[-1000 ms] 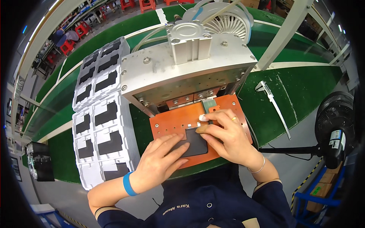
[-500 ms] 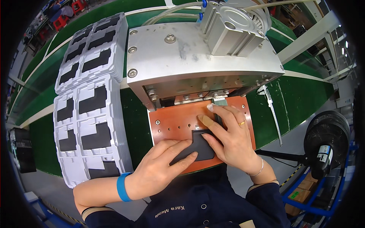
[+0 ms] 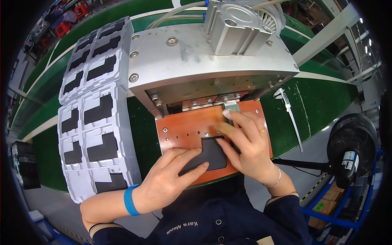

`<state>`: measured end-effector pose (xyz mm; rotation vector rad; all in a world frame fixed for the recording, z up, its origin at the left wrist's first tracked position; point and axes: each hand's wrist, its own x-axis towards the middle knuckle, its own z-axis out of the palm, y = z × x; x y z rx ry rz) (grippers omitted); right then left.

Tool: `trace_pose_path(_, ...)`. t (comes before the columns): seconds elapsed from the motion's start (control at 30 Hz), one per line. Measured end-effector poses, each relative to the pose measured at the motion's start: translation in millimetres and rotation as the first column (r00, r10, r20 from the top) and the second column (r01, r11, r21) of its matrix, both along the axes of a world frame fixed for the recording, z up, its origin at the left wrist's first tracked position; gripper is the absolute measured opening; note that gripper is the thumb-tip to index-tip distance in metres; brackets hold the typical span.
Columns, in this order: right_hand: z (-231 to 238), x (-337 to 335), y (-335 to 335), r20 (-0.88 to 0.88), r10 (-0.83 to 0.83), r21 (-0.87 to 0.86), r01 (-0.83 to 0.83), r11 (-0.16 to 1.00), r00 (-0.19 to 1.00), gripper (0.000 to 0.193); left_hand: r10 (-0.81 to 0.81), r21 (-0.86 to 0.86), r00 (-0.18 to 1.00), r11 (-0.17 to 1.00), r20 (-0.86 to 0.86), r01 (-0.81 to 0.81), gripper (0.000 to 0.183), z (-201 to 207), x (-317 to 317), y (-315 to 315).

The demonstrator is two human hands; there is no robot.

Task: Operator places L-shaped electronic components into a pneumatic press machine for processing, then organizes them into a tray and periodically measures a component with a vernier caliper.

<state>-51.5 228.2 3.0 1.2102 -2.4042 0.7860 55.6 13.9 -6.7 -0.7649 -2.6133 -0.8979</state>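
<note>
A flat black L-shaped piece [image 3: 210, 154] lies on the near part of the orange base plate [image 3: 179, 123]. My left hand [image 3: 165, 175] grips its left side, thumb on top and fingers along the notch. My right hand [image 3: 249, 143] is at the upper right of the piece, thumb touching or close to its corner. Its index finger is blurred over the plate, and the other fingers reach toward a small greenish-grey block [image 3: 232, 107] at the press opening. The right fingers are apart, with no held object visible. A dark strip beneath them is mostly hidden.
The metal press housing [image 3: 196, 57] stands over the plate's far side. Stacked white trays [image 3: 87, 134] with similar black pieces are at the left. A caliper [image 3: 290, 116] lies right of the plate on the green table [image 3: 322, 98]. A black fan [image 3: 351, 147] stands farther right.
My right index finger has lifted or shifted and is now more smeared by motion. The right thumb stays near the piece's corner. My left hand keeps its hold, and the view has shifted slightly.
</note>
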Motion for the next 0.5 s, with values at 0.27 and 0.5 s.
trace_pose_path(0.27,-1.3,-1.7,15.1,0.101,0.130,-0.019,-0.129,0.992,0.986,0.023,0.003,0.003,1.000,1.000,0.008,-0.003,0.044,1.1,0.0,1.1)
trace_pose_path(0.5,1.6,-1.5,7.4,-0.057,0.072,0.163,-0.062,0.985,0.996,0.020,-0.007,-0.008,1.000,1.000,0.020,0.007,0.045,3.6,-1.2,1.4)
